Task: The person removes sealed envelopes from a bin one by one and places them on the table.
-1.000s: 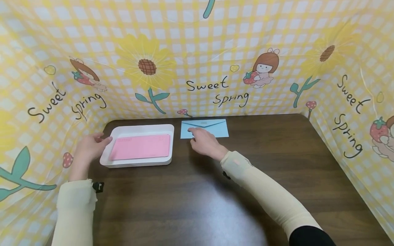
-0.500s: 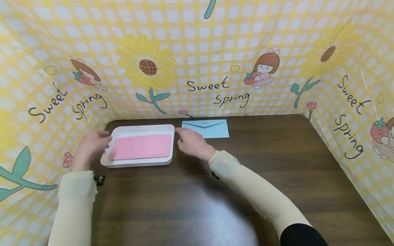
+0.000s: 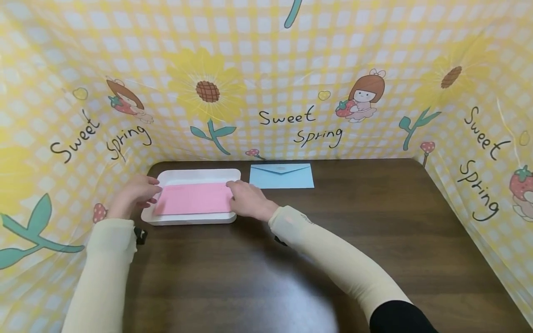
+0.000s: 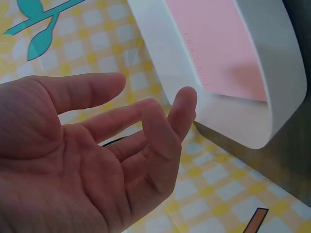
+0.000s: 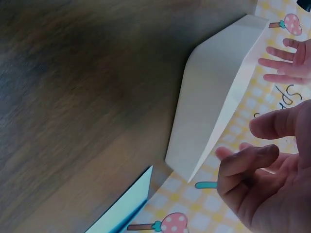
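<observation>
A white tray stands near the back left of the table, and a flat pink envelope lies in it. Small printed marks show along one edge of the envelope in the left wrist view. At the tray's left end is my left hand, its fingers loosely bent and holding nothing. My right hand hovers at the tray's right end, near the pink envelope's right edge. In the right wrist view its fingers are half bent with nothing between them. A light blue envelope lies right of the tray, flap side up.
The dark wooden table extends toward me and to the right. A yellow checked cloth with flower and cartoon prints hangs along the back and both sides.
My right hand has moved left from over the blue envelope to the tray's right end. My left hand has shifted slightly inward at the left end. The view has shifted a little.
</observation>
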Available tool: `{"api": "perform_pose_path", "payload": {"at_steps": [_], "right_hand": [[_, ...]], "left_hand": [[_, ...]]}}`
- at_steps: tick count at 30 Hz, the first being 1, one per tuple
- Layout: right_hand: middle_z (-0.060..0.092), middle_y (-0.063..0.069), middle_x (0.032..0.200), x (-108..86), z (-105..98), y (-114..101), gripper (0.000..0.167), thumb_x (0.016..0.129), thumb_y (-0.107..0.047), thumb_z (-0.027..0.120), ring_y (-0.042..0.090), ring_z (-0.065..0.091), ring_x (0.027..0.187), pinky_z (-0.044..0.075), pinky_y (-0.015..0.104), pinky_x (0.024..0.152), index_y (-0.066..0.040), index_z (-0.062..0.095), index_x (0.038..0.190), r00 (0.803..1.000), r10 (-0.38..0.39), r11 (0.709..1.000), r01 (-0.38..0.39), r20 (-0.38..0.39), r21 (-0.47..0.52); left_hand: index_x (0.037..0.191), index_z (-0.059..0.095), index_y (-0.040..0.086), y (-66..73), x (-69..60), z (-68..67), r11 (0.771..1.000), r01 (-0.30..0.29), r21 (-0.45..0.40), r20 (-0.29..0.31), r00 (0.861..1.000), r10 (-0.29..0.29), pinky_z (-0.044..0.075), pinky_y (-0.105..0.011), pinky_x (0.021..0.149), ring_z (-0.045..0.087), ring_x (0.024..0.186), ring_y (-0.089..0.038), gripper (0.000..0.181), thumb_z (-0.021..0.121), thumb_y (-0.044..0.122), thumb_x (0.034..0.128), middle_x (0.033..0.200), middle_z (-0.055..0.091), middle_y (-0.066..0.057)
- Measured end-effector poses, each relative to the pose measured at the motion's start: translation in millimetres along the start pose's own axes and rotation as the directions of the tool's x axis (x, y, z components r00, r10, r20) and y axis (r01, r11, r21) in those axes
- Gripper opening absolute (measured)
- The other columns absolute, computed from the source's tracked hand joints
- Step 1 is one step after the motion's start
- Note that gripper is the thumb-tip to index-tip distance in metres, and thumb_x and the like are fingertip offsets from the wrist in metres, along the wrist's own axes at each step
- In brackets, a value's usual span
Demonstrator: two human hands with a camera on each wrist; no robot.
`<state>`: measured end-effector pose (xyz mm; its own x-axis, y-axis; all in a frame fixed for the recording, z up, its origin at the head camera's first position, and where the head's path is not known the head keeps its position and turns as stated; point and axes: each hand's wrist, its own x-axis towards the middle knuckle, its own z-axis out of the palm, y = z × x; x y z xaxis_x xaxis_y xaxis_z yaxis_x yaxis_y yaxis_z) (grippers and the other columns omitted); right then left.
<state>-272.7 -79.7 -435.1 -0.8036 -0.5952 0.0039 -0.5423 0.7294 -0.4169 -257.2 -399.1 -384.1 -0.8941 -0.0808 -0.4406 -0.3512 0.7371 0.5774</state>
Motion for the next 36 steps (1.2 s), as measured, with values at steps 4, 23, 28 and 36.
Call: {"api": "perform_pose_path", "payload": {"at_steps": [4, 23, 28, 36], "right_hand": [[0.066, 0.008, 0.115, 4.5, 0, -6, 0.04, 0.104, -0.018, 0.059, 0.019, 0.058, 0.092, 0.051, 0.033, 0.073, -0.006, 0.059, 0.142, 0.999, 0.018, 0.999, -0.017, 0.027, -0.032], [0.062, 0.005, 0.094, 16.5, 12, -25, 0.036, 0.098, -0.021, 0.066, 0.021, 0.061, 0.075, 0.049, 0.032, 0.06, -0.008, 0.058, 0.131, 0.972, 0.155, 0.988, -0.158, 0.177, -0.002], [0.062, 0.005, 0.098, 19.3, 16, -29, 0.04, 0.099, -0.023, 0.066, 0.021, 0.061, 0.077, 0.05, 0.031, 0.062, -0.009, 0.056, 0.135, 0.965, 0.192, 0.981, -0.192, 0.177, -0.017], [0.063, 0.004, 0.09, 20.7, 21, -31, 0.032, 0.1, -0.022, 0.063, 0.018, 0.06, 0.074, 0.049, 0.031, 0.06, -0.009, 0.058, 0.129, 0.962, 0.208, 0.977, -0.197, 0.176, -0.08]], "left_hand": [[0.152, 0.027, -0.02, 1.8, 5.9, -1.8, 0.999, 0.045, -0.025, 0.036, 0.998, -0.044, 0.06, -0.041, 0.082, 0.069, 0.097, -0.034, 0.062, 0.05, 0.014, 0.1067, 0.137, 0.045, -0.039], [0.09, 0.049, 0.002, 14.1, 14.4, 9.1, 0.995, 0.1, 0.013, 0.051, 0.994, -0.1, 0.057, -0.032, 0.065, 0.066, 0.068, -0.021, 0.027, 0.067, 0.019, 0.0993, 0.085, 0.047, -0.009], [0.089, 0.045, 0.004, 17.2, 15.7, 11.8, 0.995, 0.085, 0.048, 0.075, 0.993, -0.089, 0.058, -0.03, 0.063, 0.065, 0.065, -0.018, 0.029, 0.068, 0.02, 0.0994, 0.083, 0.044, -0.007], [0.094, 0.046, 0.001, 15.2, 24.3, 15.4, 0.989, 0.102, 0.108, 0.083, 0.99, -0.111, 0.058, -0.03, 0.062, 0.066, 0.063, -0.016, 0.032, 0.067, 0.024, 0.1016, 0.083, 0.051, -0.01]]}}
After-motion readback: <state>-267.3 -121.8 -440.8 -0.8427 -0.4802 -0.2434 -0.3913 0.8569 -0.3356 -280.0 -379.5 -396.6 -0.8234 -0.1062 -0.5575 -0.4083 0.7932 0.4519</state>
